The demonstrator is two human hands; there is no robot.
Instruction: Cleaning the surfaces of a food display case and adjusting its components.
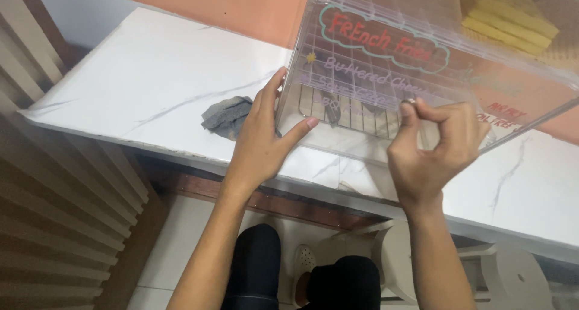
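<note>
Clear plastic box (422, 56) stands on the white tabletop (151, 87), wire rack inside. Left hand (262, 141) braces its left corner, grip flat and released; right hand (437, 147) pinches something small at the front wall. Judged light, stiff, slick, crack-prone: hold by corners.

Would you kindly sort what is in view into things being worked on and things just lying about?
In hand:
- clear plastic box, braced by the left hand
- right hand, pinching at its front panel
- wire rack inside it

Lying about:
- grey cloth
- yellow sponges
- white stool
</note>
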